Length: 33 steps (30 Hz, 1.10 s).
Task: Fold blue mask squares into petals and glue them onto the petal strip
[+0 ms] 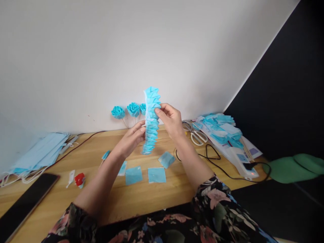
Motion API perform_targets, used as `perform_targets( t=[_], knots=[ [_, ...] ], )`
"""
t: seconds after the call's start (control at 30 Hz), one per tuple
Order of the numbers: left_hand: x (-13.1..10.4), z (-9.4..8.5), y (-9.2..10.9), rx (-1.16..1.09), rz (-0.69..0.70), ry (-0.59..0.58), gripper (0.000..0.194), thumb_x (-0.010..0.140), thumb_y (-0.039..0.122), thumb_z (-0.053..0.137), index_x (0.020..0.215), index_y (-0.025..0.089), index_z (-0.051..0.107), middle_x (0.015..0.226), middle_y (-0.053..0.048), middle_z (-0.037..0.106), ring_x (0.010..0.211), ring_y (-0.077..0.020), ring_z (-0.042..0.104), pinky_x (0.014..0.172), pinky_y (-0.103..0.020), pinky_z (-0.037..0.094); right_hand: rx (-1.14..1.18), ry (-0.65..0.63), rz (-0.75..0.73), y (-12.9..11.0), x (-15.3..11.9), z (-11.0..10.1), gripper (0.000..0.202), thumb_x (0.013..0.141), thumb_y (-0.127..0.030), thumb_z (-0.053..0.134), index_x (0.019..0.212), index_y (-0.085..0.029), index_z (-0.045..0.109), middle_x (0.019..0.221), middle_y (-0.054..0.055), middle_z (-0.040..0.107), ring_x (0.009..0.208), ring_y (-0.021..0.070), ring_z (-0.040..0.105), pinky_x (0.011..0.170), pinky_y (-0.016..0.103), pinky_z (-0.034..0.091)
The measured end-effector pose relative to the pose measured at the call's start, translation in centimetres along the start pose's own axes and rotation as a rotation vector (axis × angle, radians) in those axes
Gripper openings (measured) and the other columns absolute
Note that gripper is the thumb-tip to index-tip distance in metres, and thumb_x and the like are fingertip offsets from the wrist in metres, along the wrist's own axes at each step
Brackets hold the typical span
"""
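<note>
A pleated strip of light blue mask fabric [152, 118] hangs upright in front of me, its right edge fanned into pointed folds. My right hand [171, 118] pinches that edge between thumb and fingers. On the other side, my left hand [134, 136] grips the strip's plain left edge, its fingertips partly hidden behind it. Below on the desk lie blue fabric squares [157, 175], several in all. Behind my hands stand blue fabric flowers [133, 109] on thin stems, one partly covered by the strip.
Flat blue face masks [37, 153] are piled at the left, above a dark phone [27, 202]. A red scrap [80, 179] lies nearby. At the right are scissors [198, 137], a heap of blue fabric [222, 126], a power strip [244, 165] and a black cable [215, 158].
</note>
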State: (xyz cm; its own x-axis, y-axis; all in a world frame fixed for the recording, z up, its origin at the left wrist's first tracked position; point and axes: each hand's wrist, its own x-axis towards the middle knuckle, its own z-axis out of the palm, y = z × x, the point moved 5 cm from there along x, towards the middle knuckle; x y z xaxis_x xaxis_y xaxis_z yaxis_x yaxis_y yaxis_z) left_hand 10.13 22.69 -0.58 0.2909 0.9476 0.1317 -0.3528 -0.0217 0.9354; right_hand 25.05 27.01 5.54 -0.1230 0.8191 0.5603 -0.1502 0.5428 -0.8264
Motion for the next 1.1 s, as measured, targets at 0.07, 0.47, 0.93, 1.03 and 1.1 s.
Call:
perform_targets(
  t=[0.07,0.47,0.93,1.03,1.1],
  knots=[
    [-0.1,0.1,-0.9,0.055,-0.075,-0.054,0.05,0.084,0.048,0.076,0.126,0.022,0.065,0.114,-0.009,0.072,0.097,-0.0222,0.067,0.085,-0.033,0.05,0.001,0.048,-0.026,-0.2,0.3,-0.8,0.021,0.084,-0.041,0.068,0.083,-0.021,0.063,0.073,-0.003,0.059,0.068,0.0109,0.053,0.065,0.025,0.047],
    [-0.1,0.3,-2.3,0.106,-0.172,-0.189,0.059,0.089,0.063,0.063,0.131,0.022,0.064,0.096,-0.009,0.071,0.084,-0.0199,0.067,0.075,-0.032,0.054,-0.007,0.11,-0.098,-0.9,0.9,-2.5,0.017,0.088,-0.039,0.067,0.087,-0.022,0.063,0.075,-0.003,0.061,0.066,0.01,0.056,0.066,0.026,0.05],
    [0.1,-1.2,0.5,0.347,0.152,0.023,0.053,0.093,0.059,0.059,0.129,0.022,0.069,0.134,-0.012,0.067,0.118,-0.0278,0.063,0.103,-0.041,0.047,0.033,0.068,-0.026,-1.1,0.1,-1.0,0.022,0.082,-0.042,0.073,0.083,-0.021,0.066,0.074,-0.002,0.062,0.068,0.0109,0.055,0.064,0.025,0.049],
    [-0.1,-1.6,2.2,0.281,0.255,0.119,0.055,0.093,0.062,0.056,0.125,0.019,0.071,0.128,-0.013,0.069,0.115,-0.0274,0.064,0.102,-0.041,0.047,0.03,-0.035,0.008,-0.8,-0.6,0.6,0.021,0.082,-0.041,0.072,0.082,-0.021,0.068,0.075,-0.002,0.063,0.069,0.0114,0.054,0.065,0.025,0.048],
    [-0.5,-1.8,3.4,0.246,0.318,0.175,0.052,0.093,0.06,0.057,0.12,0.019,0.072,0.122,-0.013,0.071,0.111,-0.0262,0.065,0.1,-0.04,0.048,0.001,-0.094,0.021,-0.6,-1.1,1.5,0.021,0.083,-0.04,0.071,0.083,-0.02,0.068,0.075,-0.001,0.063,0.069,0.0116,0.054,0.065,0.025,0.047]
  ],
)
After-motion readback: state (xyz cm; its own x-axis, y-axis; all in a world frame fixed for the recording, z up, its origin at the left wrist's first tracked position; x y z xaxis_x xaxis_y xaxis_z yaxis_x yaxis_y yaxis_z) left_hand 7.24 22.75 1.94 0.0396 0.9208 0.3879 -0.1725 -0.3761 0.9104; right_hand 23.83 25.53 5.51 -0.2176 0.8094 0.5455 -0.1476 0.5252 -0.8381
